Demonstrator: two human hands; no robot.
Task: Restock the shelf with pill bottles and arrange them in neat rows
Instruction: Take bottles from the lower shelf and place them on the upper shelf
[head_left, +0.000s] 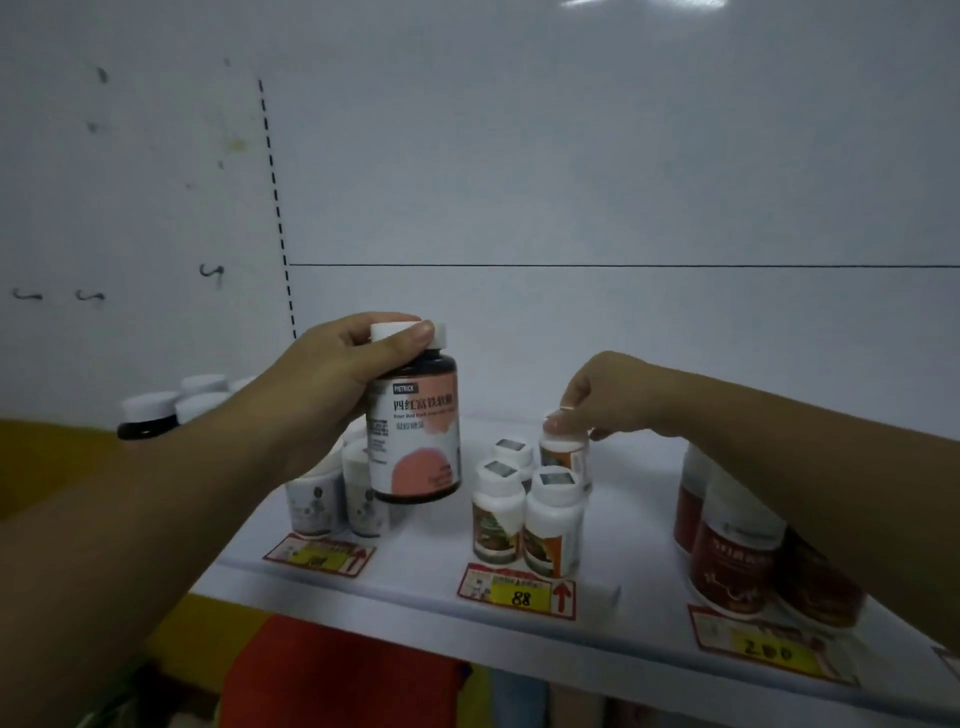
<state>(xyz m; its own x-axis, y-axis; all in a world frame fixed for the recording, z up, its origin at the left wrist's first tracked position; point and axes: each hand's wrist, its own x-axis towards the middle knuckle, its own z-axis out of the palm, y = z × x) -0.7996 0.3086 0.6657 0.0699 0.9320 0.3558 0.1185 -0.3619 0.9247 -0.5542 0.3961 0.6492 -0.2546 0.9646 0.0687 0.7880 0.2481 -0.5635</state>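
Observation:
My left hand (337, 374) grips a dark bottle with a white cap and a pink-and-white label (415, 441) by its top, held above the white shelf (415, 582). My right hand (618, 395) pinches the cap of a small white bottle with an orange label (563, 457), which stands at the back right of a group of similar small white bottles (524, 514). Two pale white bottles (337, 499) stand on the shelf below and behind the held bottle, partly hidden by it and my left wrist.
Dark red bottles (737, 561) stand at the shelf's right under my right forearm. Price tags (519, 592) line the front edge. Several white-capped dark bottles (156, 413) sit far left. A white wall rises behind; red and yellow items lie below the shelf.

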